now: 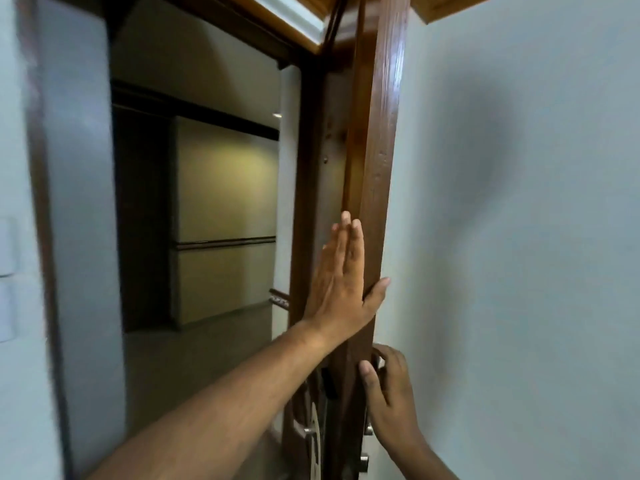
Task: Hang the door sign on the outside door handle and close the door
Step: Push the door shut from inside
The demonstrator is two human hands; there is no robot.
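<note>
The brown wooden door (pixel 375 161) stands open, seen edge-on in the middle of the view. My left hand (pixel 341 282) lies flat on the door's outer face, fingers straight and together, thumb hooked over the door's edge. My right hand (pixel 389 393) is curled around the inside door handle (pixel 377 358), low on the inner side. On the outer side, low down, a white door sign (pixel 315 441) hangs by the metal outside handle (pixel 309 432); most of the sign is hidden behind the door's edge and my left forearm.
The dark door frame (pixel 45 237) runs down the left side, with a pale wall and a light switch (pixel 7 247) beside it. Through the doorway lies a dim corridor (pixel 221 209) with a handrail. A pale wall (pixel 519 237) fills the right.
</note>
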